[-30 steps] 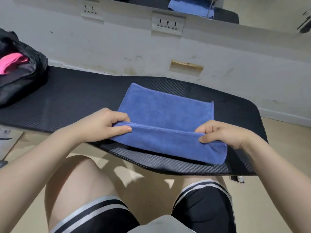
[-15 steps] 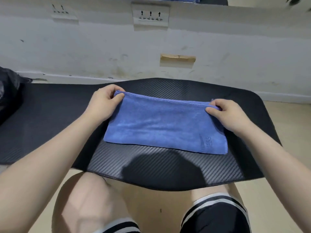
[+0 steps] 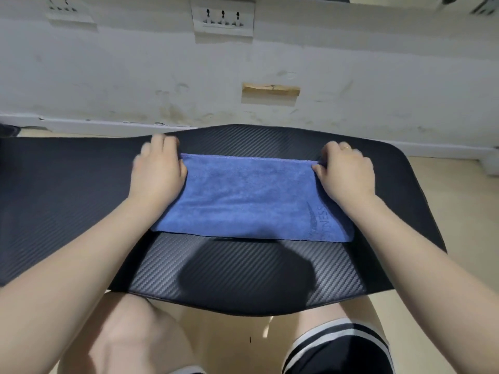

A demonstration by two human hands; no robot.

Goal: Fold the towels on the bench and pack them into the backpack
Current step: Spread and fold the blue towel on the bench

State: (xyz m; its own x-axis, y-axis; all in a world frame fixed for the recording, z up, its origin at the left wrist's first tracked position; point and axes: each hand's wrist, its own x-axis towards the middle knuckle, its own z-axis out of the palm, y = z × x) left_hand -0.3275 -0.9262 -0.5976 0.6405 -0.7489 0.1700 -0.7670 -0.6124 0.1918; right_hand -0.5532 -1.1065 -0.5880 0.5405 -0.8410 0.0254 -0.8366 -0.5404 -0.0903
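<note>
Towel [image 3: 248, 195], blue and folded, lies flat on the black table [image 3: 67, 201], long side running left to right. Left hand [image 3: 158, 171] and right hand [image 3: 344, 172] rest on its ends; fingers hidden, grip unclear.

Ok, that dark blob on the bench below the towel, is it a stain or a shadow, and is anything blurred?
Head view: the blob looks like a soft-edged shadow on the bench, probably cast by the wearer; the left hand shows motion blur at its fingers; the right hand and blue towel are sharp; wide-angle distortion bows the bench edges.
</note>
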